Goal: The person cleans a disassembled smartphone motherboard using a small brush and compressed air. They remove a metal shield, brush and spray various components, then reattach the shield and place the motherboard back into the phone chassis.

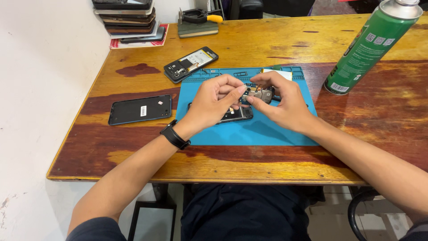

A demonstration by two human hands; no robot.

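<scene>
Both hands are pinching one small metal phone part (259, 93) above the blue mat (249, 127); the left hand (214, 100) is closing its grip on the part's 9 o'clock edge with thumb and forefinger, and the right hand (283, 100) is clamping its grip on the 3 o'clock side. The part is hanging just over an opened phone (234, 114) lying on the mat at 6 o'clock of the fingers; a slip here would likely be dropping it onto that exposed phone, and uneven pull between the two grips could be bending it. At 11 o'clock another opened phone (191, 64) is lying on the wooden surface (267, 169); at 9 o'clock a dark back cover (140, 109) is resting; at 2 o'clock a tall green spray can (372, 44) is standing where a swinging right elbow could be toppling it.
</scene>
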